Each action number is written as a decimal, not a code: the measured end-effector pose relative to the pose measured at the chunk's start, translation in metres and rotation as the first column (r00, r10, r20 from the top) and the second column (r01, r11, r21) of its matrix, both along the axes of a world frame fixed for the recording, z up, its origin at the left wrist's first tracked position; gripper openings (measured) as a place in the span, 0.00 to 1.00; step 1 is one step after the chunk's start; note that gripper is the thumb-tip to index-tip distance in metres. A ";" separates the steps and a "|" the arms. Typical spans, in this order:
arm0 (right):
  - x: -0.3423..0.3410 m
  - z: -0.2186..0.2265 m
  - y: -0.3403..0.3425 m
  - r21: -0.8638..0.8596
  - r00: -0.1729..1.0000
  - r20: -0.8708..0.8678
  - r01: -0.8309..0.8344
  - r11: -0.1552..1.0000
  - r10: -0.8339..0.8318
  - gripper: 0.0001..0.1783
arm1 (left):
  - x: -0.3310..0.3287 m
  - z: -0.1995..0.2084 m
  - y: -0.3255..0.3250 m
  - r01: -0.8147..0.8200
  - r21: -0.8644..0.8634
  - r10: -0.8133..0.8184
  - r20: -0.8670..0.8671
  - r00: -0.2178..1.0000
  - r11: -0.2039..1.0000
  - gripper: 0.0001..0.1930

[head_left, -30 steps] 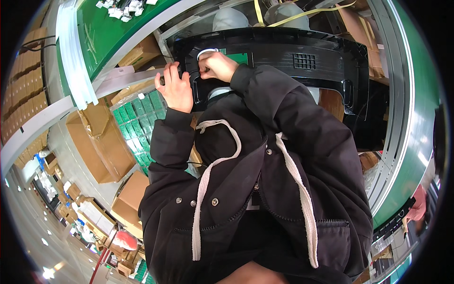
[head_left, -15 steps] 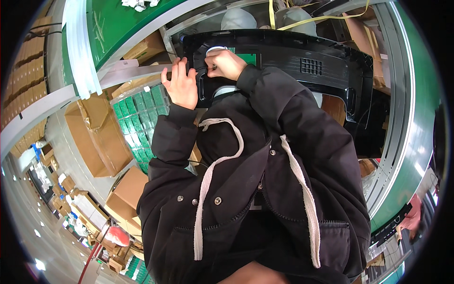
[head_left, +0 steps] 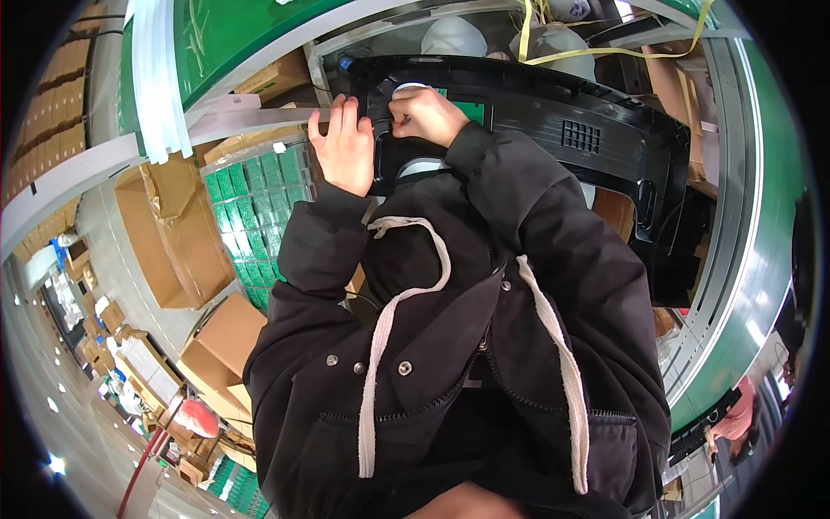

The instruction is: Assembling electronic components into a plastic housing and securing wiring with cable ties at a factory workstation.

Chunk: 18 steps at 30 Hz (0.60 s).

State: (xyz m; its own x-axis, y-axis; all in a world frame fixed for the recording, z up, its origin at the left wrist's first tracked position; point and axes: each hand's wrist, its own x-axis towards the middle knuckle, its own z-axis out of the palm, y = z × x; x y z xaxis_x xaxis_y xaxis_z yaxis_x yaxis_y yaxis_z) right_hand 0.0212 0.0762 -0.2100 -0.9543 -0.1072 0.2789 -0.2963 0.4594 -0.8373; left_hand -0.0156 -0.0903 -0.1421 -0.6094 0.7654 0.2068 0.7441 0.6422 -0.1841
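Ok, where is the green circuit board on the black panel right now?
In the head view, the green circuit board sits top centre on the black panel, just right of the right hand.

This is a factory assembly floor. A green conveyor belt (head_left: 233, 35) with pale metal rails curves along the top and right of the frame. Open cardboard boxes (head_left: 164, 233) stand at centre left, one tray packed with small green circuit boards (head_left: 251, 216). More cartons (head_left: 216, 346) crowd the grey floor at lower left.
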 end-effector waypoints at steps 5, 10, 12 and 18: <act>-0.003 0.001 0.000 0.046 0.998 -0.020 0.055 0.997 -0.054 0.12 | -0.001 -0.003 0.009 -0.008 0.020 0.009 -0.048 0.999 1.000 0.04; -0.001 0.000 0.002 0.131 0.998 -0.025 0.063 0.989 -0.060 0.12 | -0.001 -0.004 0.006 0.025 0.061 -0.023 -0.021 0.999 0.998 0.05; -0.002 0.001 0.003 0.150 0.998 -0.030 0.064 0.987 -0.060 0.12 | -0.002 -0.003 0.005 0.028 0.061 -0.028 -0.002 1.000 0.998 0.05; 0.002 0.008 0.005 0.094 0.998 -0.035 0.051 0.994 -0.048 0.10 | 0.004 -0.003 0.008 -0.009 0.045 0.010 -0.022 1.000 0.999 0.06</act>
State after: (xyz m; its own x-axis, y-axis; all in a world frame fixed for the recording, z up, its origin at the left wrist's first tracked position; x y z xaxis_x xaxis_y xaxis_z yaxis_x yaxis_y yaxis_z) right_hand 0.0236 0.0808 -0.2024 -0.9498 -0.0875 0.3003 -0.2973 0.5508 -0.7799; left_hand -0.0116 -0.0819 -0.1447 -0.6113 0.7494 0.2544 0.7341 0.6570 -0.1716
